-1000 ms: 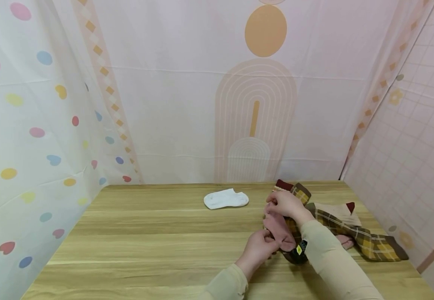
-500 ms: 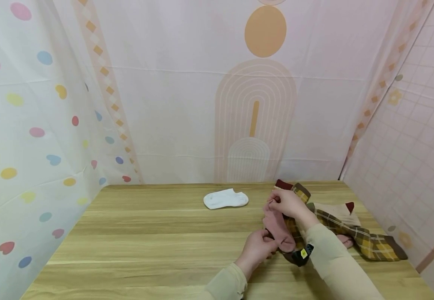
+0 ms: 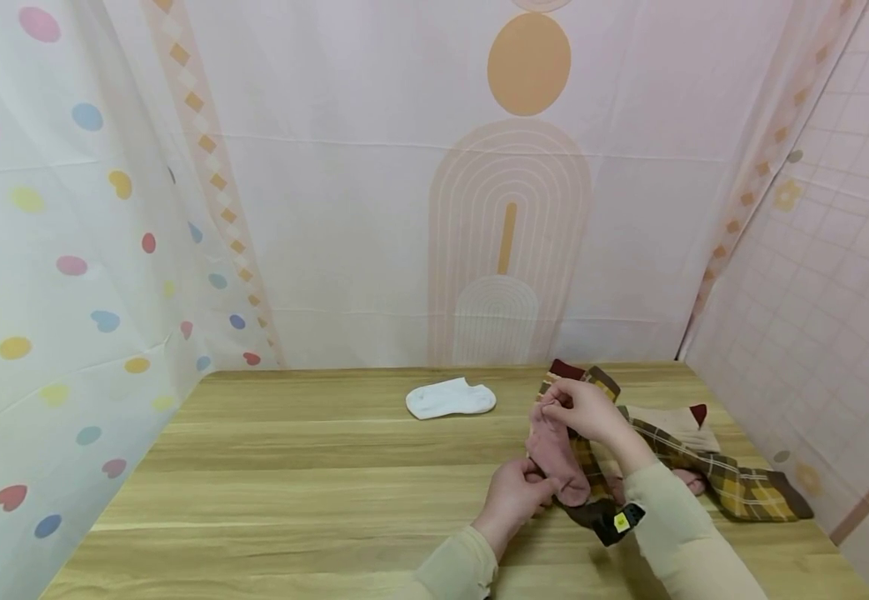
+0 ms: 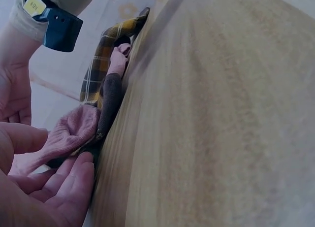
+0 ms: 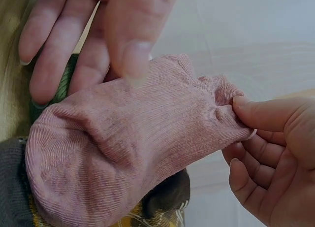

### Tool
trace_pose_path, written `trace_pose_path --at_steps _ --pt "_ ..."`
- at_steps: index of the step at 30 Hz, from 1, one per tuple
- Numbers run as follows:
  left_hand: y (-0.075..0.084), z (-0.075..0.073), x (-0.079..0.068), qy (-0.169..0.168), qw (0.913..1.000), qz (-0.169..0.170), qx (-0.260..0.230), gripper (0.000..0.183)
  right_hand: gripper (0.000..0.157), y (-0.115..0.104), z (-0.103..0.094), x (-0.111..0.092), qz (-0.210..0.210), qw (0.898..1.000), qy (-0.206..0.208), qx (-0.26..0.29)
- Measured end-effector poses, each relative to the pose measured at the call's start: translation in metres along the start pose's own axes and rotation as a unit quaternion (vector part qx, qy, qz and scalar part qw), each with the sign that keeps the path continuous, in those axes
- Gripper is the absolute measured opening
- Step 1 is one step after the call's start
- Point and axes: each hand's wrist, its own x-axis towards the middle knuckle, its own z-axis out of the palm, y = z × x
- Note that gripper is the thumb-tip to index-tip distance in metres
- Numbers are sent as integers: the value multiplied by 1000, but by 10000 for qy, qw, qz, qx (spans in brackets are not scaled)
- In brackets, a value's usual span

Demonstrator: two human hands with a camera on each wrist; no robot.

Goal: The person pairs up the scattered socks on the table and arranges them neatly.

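Note:
A pink ribbed sock (image 3: 556,454) is between my two hands, over plaid socks on the table's right side. My right hand (image 3: 587,410) pinches its cuff end between thumb and fingers, and the right wrist view shows that grip at the cuff (image 5: 227,96). My left hand (image 3: 516,500) is at the side of the sock near the toe. Its fingers (image 4: 74,180) look fairly straight and touch the sock's edge, with the thumb apart from them over the fabric. Beneath lie a brown-yellow plaid sock (image 3: 587,467) and something green (image 5: 66,81), partly hidden.
A white ankle sock (image 3: 451,398) lies flat at the back middle of the wooden table (image 3: 292,483). To the right are a long plaid sock (image 3: 756,492), a cream sock with a dark red tip (image 3: 674,423) and another pink piece (image 3: 691,481). Patterned curtains (image 3: 329,208) surround the table.
My right wrist has turned and shifted slightly right, showing more of the socks beneath. The right hand still pinches the cuff; the left hand has barely moved.

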Motion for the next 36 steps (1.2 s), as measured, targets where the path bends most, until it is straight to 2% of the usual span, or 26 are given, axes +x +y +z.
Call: trace_pose_path --at_steps 10,17,26,31,36 --pt "0 1 1 19 9999 -104 33 8 4 1 -2 -9 2 9990 120 426" --pt "-3 2 1 75 9999 128 16 7 6 0 -3 -15 -19 9977 128 659" --pt "-3 2 -1 77 9998 167 -113 9 5 -1 -4 -19 -55 9963 194 830" --pt "-6 1 -2 178 9986 182 -460 7 10 2 -6 -21 48 9901 123 1397" --pt "-7 -2 -2 433 9966 244 -655 5 14 5 -8 -25 58 9810 226 1925"
